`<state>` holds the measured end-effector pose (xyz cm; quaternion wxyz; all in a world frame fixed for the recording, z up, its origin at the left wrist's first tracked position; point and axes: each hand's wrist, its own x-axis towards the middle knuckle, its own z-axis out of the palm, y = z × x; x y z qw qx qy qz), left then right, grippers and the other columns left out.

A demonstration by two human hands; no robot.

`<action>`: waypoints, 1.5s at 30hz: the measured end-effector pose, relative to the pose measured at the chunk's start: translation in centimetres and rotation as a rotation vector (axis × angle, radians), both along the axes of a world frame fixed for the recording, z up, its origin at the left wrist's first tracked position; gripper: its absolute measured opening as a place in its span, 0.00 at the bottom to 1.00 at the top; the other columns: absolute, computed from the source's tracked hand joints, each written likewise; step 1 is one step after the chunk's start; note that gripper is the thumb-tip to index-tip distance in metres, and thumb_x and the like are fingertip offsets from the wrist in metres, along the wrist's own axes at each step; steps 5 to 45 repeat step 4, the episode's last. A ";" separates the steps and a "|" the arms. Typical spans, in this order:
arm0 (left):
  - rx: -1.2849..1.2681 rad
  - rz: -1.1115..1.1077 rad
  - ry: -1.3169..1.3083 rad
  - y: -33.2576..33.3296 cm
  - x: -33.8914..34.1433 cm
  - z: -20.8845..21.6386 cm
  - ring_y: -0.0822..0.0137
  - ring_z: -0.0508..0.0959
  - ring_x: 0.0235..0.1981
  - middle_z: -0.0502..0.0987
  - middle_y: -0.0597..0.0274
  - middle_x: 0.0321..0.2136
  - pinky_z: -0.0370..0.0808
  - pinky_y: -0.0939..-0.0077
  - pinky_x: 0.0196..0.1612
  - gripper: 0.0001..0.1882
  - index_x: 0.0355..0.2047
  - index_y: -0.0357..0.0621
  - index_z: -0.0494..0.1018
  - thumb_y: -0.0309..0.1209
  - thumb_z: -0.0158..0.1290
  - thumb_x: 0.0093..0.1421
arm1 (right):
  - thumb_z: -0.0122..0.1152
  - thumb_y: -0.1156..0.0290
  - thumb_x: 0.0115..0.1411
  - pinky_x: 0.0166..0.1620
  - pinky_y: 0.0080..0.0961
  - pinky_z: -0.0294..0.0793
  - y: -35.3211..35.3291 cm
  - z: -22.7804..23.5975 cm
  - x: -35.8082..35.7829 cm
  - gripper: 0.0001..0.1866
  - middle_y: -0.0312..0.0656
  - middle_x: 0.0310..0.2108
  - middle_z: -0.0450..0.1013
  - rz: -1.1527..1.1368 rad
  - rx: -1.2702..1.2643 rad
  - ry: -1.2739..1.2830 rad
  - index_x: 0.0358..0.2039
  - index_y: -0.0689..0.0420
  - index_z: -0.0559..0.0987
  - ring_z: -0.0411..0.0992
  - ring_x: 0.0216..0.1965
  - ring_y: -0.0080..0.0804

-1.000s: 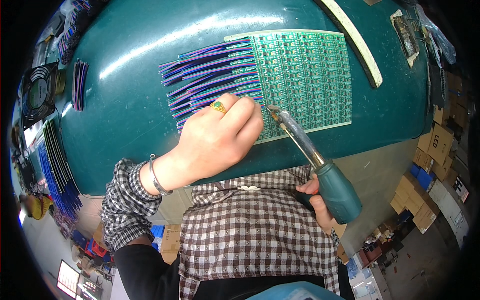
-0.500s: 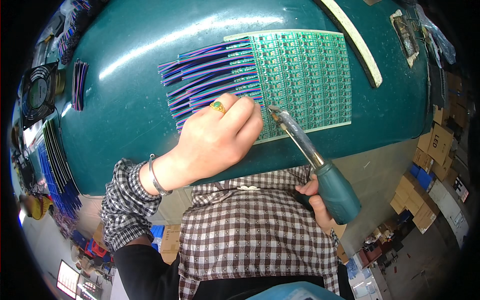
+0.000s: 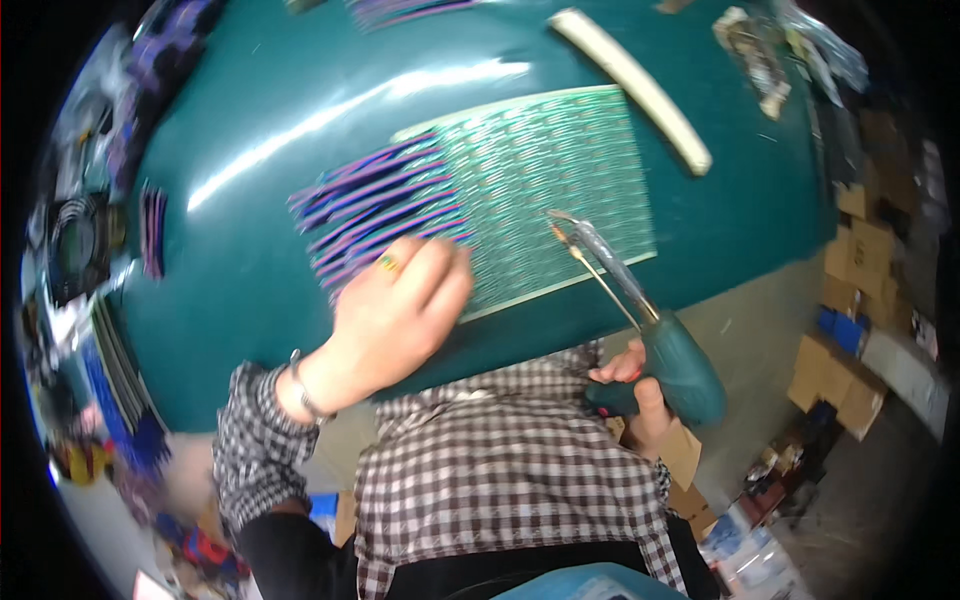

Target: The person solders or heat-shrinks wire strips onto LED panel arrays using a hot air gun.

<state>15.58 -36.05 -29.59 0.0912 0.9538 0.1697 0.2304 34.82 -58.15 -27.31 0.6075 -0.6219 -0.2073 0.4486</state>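
A green circuit board panel (image 3: 560, 190) lies on the table, with rows of blue, pink and black wires (image 3: 385, 205) along its left edge. My left hand (image 3: 395, 315) is closed over the nearest wires by the panel's lower left part; its fingertips are hidden, so what they pinch does not show. A soldering gun (image 3: 685, 370) with a dark green body is in my right hand (image 3: 645, 395), fingers wrapped around its grip. Its tip points up and left above the panel, apart from my left fingers. A thin rod runs beside its barrel. Motion blurs the picture.
A pale curved strip (image 3: 635, 90) lies beyond the panel on the green table (image 3: 250, 270). A small wire bundle (image 3: 152, 230), a fan (image 3: 75, 245) and a larger wire bundle (image 3: 125, 380) are at left. Cardboard boxes (image 3: 860, 260) stand beyond the right edge.
The whole view has shifted and tilted, so panel and wires appear further left. The soldering gun's tip has drawn away from my left fingers. My left hand remains over the wires, closed.
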 end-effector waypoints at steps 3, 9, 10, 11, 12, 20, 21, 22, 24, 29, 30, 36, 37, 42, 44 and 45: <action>-0.042 0.062 0.071 -0.6 -0.5 0.2 0.61 0.77 0.39 0.74 0.62 0.37 0.74 0.64 0.44 0.22 0.40 0.40 0.76 0.26 0.55 0.40 | 0.61 0.65 0.63 0.48 0.41 0.77 0.9 0.5 3.6 0.27 0.44 0.39 0.71 -0.114 0.162 -0.001 0.54 0.72 0.67 0.73 0.42 0.36; -0.069 0.062 0.071 -0.9 -0.7 0.1 0.57 0.78 0.44 0.75 0.61 0.39 0.72 0.51 0.56 0.26 0.42 0.41 0.77 0.26 0.54 0.37 | 0.61 0.64 0.62 0.47 0.42 0.77 1.1 0.8 4.6 0.28 0.45 0.39 0.71 -0.213 0.186 -0.023 0.55 0.72 0.66 0.73 0.43 0.38; -0.069 0.062 0.071 -0.9 -0.7 0.1 0.57 0.78 0.44 0.75 0.61 0.39 0.72 0.51 0.56 0.26 0.42 0.41 0.77 0.26 0.54 0.37 | 0.61 0.64 0.62 0.47 0.42 0.77 1.1 0.8 4.6 0.28 0.45 0.39 0.71 -0.213 0.186 -0.023 0.55 0.72 0.66 0.73 0.43 0.38; -0.069 0.062 0.071 -0.9 -0.7 0.1 0.57 0.78 0.44 0.75 0.61 0.39 0.72 0.51 0.56 0.26 0.42 0.41 0.77 0.26 0.54 0.37 | 0.61 0.64 0.62 0.47 0.42 0.77 1.1 0.8 4.6 0.28 0.45 0.39 0.71 -0.213 0.186 -0.023 0.55 0.72 0.66 0.73 0.43 0.38; -0.069 0.062 0.071 -0.9 -0.7 0.1 0.57 0.78 0.44 0.75 0.61 0.39 0.72 0.51 0.56 0.26 0.42 0.41 0.77 0.26 0.54 0.37 | 0.61 0.64 0.62 0.47 0.42 0.77 1.1 0.8 4.6 0.28 0.45 0.39 0.71 -0.213 0.186 -0.023 0.55 0.72 0.66 0.73 0.43 0.38; -0.069 0.062 0.071 -0.9 -0.7 0.1 0.57 0.78 0.44 0.75 0.61 0.39 0.72 0.51 0.56 0.26 0.42 0.41 0.77 0.26 0.54 0.37 | 0.61 0.64 0.62 0.47 0.42 0.77 1.1 0.8 4.6 0.28 0.45 0.39 0.71 -0.213 0.186 -0.023 0.55 0.72 0.66 0.73 0.43 0.38; -0.069 0.062 0.071 -0.9 -0.7 0.1 0.57 0.78 0.44 0.75 0.61 0.39 0.72 0.51 0.56 0.26 0.42 0.41 0.77 0.26 0.54 0.37 | 0.61 0.64 0.62 0.47 0.42 0.77 1.1 0.8 4.6 0.28 0.45 0.39 0.71 -0.213 0.186 -0.023 0.55 0.72 0.66 0.73 0.43 0.38; -0.069 0.062 0.071 -0.9 -0.7 0.1 0.57 0.78 0.44 0.75 0.61 0.39 0.72 0.51 0.56 0.26 0.42 0.41 0.77 0.26 0.54 0.37 | 0.61 0.64 0.62 0.47 0.42 0.77 1.1 0.8 4.6 0.28 0.45 0.39 0.71 -0.213 0.186 -0.023 0.55 0.72 0.66 0.73 0.43 0.38; -0.069 0.062 0.071 -0.9 -0.7 0.1 0.57 0.78 0.44 0.75 0.61 0.39 0.72 0.51 0.56 0.26 0.42 0.41 0.77 0.26 0.54 0.37 | 0.61 0.64 0.62 0.47 0.42 0.77 1.1 0.8 4.6 0.28 0.45 0.39 0.71 -0.213 0.186 -0.023 0.55 0.72 0.66 0.73 0.43 0.38; -0.069 0.062 0.071 -0.9 -0.7 0.1 0.57 0.78 0.44 0.75 0.61 0.39 0.72 0.51 0.56 0.26 0.42 0.41 0.77 0.26 0.54 0.37 | 0.61 0.64 0.62 0.47 0.42 0.77 1.1 0.8 4.6 0.28 0.45 0.39 0.71 -0.213 0.186 -0.023 0.55 0.72 0.66 0.73 0.43 0.38; -0.069 0.062 0.071 -0.9 -0.7 0.1 0.57 0.78 0.44 0.75 0.61 0.39 0.72 0.51 0.56 0.26 0.42 0.41 0.77 0.26 0.54 0.37 | 0.61 0.64 0.62 0.47 0.42 0.77 1.1 0.8 4.6 0.28 0.45 0.39 0.71 -0.213 0.186 -0.023 0.55 0.72 0.66 0.73 0.43 0.38; -0.069 0.062 0.071 -0.9 -0.7 0.1 0.57 0.78 0.44 0.75 0.61 0.39 0.72 0.51 0.56 0.26 0.42 0.41 0.77 0.26 0.54 0.37 | 0.61 0.64 0.62 0.47 0.42 0.77 1.1 0.8 4.6 0.28 0.45 0.39 0.71 -0.213 0.186 -0.023 0.55 0.72 0.66 0.73 0.43 0.38; -0.069 0.062 0.071 -0.9 -0.7 0.1 0.57 0.78 0.44 0.75 0.61 0.39 0.72 0.51 0.56 0.26 0.42 0.41 0.77 0.26 0.54 0.37 | 0.61 0.64 0.62 0.47 0.42 0.77 1.1 0.8 4.6 0.28 0.45 0.39 0.71 -0.213 0.186 -0.023 0.55 0.72 0.66 0.73 0.43 0.38; -0.069 0.062 0.071 -0.9 -0.7 0.1 0.57 0.78 0.44 0.75 0.61 0.39 0.72 0.51 0.56 0.26 0.42 0.41 0.77 0.26 0.54 0.37 | 0.61 0.64 0.62 0.47 0.42 0.77 1.1 0.8 4.6 0.28 0.45 0.39 0.71 -0.213 0.186 -0.023 0.55 0.72 0.66 0.73 0.43 0.38; -0.069 0.062 0.071 -0.9 -0.7 0.1 0.57 0.78 0.44 0.75 0.61 0.39 0.72 0.51 0.56 0.26 0.42 0.41 0.77 0.26 0.54 0.37 | 0.61 0.64 0.62 0.47 0.42 0.77 1.1 0.8 4.6 0.28 0.45 0.39 0.71 -0.213 0.186 -0.023 0.55 0.72 0.66 0.73 0.43 0.38; -0.069 0.062 0.071 -0.9 -0.7 0.1 0.57 0.78 0.44 0.75 0.61 0.39 0.72 0.51 0.56 0.26 0.42 0.41 0.77 0.26 0.54 0.37 | 0.61 0.64 0.62 0.47 0.42 0.77 1.1 0.8 4.6 0.28 0.45 0.39 0.71 -0.213 0.186 -0.023 0.55 0.72 0.66 0.73 0.43 0.38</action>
